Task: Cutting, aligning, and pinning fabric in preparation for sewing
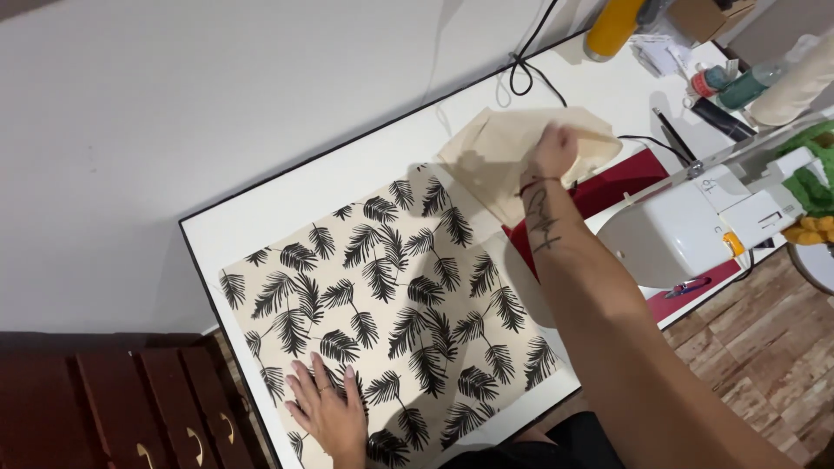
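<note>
Left hand: fingers spread, palm flat, pressing on the leaf-print fabric near the table's front edge, toward its left corner. Nothing is gripped; the hand only pins the cloth.

Right hand: fingers curled closed over a plain cream fabric piece, bunching it slightly. This piece lies toward the table's back edge, overlapping the far corner of the print and partly covering a dark red mat.

Leaf-print fabric: cream ground with black palm fronds, spread flat over most of the left half of the white table, one side running roughly along the front edge.

Handling judgement: both cloths look thin, light and limp; they should crease and slide readily on the smooth top. Best held by pinching an edge or corner, or kept in place with a flat palm.

Surroundings: white sewing machine on the red mat by the right edge; black cable at the back edge; yellow bottle and small clutter at the back right corner.
</note>
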